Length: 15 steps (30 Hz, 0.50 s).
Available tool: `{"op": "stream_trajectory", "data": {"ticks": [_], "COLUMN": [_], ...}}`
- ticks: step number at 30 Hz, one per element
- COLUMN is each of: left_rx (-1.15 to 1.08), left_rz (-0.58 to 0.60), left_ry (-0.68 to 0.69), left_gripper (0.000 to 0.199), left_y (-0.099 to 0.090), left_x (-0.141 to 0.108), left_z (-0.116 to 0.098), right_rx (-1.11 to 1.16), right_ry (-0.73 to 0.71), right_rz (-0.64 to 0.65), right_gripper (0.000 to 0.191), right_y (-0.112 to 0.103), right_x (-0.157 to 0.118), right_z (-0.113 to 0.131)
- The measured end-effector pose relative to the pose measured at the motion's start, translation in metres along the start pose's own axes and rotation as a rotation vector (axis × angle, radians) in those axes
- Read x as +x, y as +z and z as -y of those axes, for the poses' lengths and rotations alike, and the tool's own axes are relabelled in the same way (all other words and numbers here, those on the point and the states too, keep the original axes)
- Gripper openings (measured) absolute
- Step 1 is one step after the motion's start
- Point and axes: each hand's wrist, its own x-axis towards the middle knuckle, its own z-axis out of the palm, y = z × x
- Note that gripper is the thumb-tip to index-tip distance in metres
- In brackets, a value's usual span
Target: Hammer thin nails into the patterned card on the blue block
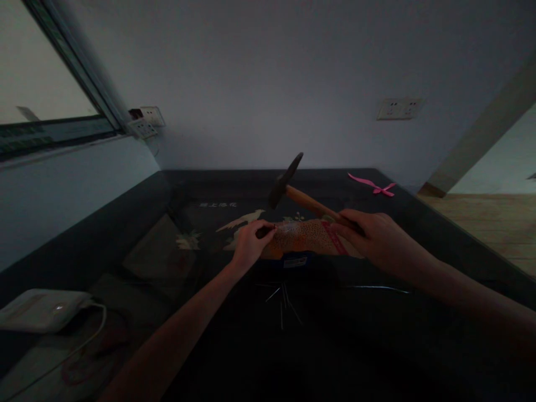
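Note:
My right hand is wrapped round the wooden handle of a hammer. Its dark metal head, tapered at the upper end, is raised above the table, up and to the right of my left hand. The fingers of my left hand are pinched together by a small dark brown piece, whose kind I cannot make out. Just right of those fingertips lies a brown, dark-speckled packet or cloth with a red band. A blue item shows at its near edge.
Several thin, shiny pins or wires lie on the dark glossy table. A pink ribbon sits at the back right. A white device with a cable is at the left. Wall sockets are behind the table.

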Motion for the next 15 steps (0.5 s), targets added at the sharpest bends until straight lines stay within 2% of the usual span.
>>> {"op": "stream_trajectory", "data": {"ticks": [5, 10, 15], "left_rx": [0.064, 0.033, 0.061], "left_rz": [0.018, 0.006, 0.021], "left_ry": [-0.028, 0.008, -0.002], "left_gripper": [0.007, 0.004, 0.006], "left_y": [-0.0019, -0.0024, -0.002], "left_x": [0.0007, 0.0011, 0.0011], "left_z": [-0.0029, -0.0028, -0.0005], "right_rx": [-0.013, 0.023, 0.014], "right_ry": [-0.037, 0.021, -0.041], "right_rz": [0.072, 0.021, 0.044], "right_gripper": [0.021, 0.026, 0.02], "right_y": [0.0059, 0.0068, 0.0098], "right_x": [0.0007, 0.0005, 0.0021], "right_z": [-0.0041, -0.0024, -0.0058]}}
